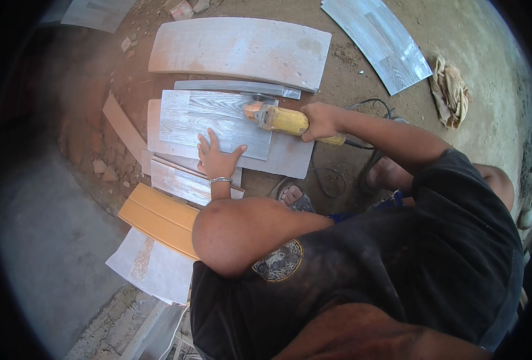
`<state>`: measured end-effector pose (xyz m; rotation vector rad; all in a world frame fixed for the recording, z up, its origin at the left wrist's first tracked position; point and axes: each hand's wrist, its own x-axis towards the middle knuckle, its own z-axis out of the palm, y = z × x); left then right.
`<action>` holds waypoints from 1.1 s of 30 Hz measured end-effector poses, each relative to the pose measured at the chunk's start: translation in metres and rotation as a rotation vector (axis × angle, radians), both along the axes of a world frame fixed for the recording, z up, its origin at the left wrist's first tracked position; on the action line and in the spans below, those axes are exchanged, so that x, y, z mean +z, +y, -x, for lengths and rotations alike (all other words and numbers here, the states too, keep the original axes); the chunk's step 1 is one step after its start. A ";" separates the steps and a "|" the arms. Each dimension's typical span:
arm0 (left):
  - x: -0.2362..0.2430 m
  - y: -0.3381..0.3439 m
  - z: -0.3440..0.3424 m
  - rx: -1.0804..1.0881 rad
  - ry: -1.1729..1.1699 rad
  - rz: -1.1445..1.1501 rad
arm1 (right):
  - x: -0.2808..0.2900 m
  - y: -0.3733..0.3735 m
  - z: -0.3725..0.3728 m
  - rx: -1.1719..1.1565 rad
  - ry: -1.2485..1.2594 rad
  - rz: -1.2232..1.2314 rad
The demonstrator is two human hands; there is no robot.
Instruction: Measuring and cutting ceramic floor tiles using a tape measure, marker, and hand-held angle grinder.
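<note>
Grey tile [218, 123], one yellow grinder [278, 118], two hands.

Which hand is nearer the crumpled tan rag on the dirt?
Right. The right hand grips the yellow angle grinder, on the side toward the crumpled tan rag; the left hand lies flat on the grey wood-grain tile, farther off.

Person's in a dusty black sleeveless shirt [434, 252] with a round printed patch [278, 262] on the chest, gold and dark. Thin silver bracelet [220, 180] on the left wrist. Arms bare, no gloves. One foot's in a grey strapped sandal [294, 197], and there's a bit of blue fabric [392, 201] by the knee.
</note>
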<state>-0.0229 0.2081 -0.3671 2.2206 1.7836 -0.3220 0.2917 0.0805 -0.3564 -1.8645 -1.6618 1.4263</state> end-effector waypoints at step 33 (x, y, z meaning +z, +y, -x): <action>-0.008 0.037 0.071 0.206 -0.210 -0.040 | 0.018 0.118 0.059 0.083 0.039 0.062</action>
